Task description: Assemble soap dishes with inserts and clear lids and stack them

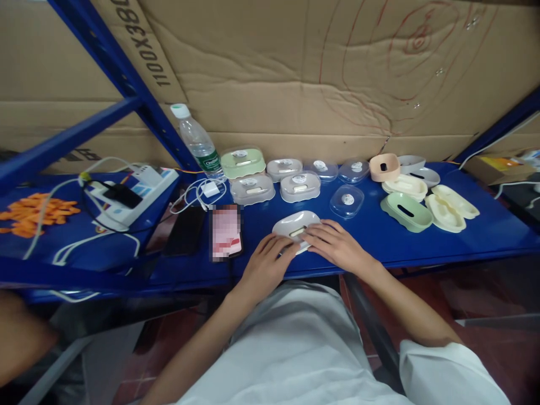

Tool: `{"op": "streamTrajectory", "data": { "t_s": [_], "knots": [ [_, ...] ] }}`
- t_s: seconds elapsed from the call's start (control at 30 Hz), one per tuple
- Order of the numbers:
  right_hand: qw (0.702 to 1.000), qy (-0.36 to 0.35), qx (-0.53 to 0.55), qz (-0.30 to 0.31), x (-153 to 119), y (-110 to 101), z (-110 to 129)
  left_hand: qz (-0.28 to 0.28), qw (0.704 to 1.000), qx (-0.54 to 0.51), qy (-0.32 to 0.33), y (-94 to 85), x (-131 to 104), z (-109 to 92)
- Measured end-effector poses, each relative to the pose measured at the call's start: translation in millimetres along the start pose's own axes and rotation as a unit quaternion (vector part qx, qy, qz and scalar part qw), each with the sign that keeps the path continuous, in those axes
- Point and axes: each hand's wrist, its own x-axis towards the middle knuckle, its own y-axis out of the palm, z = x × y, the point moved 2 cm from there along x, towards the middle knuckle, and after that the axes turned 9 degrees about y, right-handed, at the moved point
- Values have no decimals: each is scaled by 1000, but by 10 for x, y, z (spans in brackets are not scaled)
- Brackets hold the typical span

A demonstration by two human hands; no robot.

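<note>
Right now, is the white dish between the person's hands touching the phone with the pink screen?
Apart. The head view shows bare blue tabletop between the phone's right edge and the white dish.

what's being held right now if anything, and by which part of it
A pale oval dish: the left hand holds its near-left edge, the right hand its right side. Whether it is lifted can't be told.

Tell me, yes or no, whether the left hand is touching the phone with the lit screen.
No, the left hand is at the slotted pale-grey oval case, while the phone lies apart from it.
</note>
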Motion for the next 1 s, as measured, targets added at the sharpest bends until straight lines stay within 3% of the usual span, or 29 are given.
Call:
{"op": "streamTrajectory", "data": {
  "t_s": [0.17, 0.33, 0.43, 0.57, 0.87, 0.93, 1.0],
  "knots": [
    [998, -40, -36, -18, 108, 19, 55, 5, 1000, -6, 9, -27, -34, 100],
    [998, -38, 47, 10, 203, 1, 13, -3, 1000, -29, -8, 15, -80, 177],
    [996, -18, 88, 18, 195, 23, -47, -8, 999, -38, -19, 41, -97, 201],
    [996, -23, 84, -17, 151, 75, -65, -15, 999, -35, -16, 38, -96, 207],
    [997, -38, 70, -1, 105, 53, 98, 12, 1000, -18, 20, 27, -104, 179],
    [996, -41, 77, 12, 133, -28, 31, 17, 1000, -18, 16, 38, -113, 183],
    [997, -10, 77, 13, 226, -150, -207, 23, 999, -19, 12, 44, -116, 187]
  ]
}}
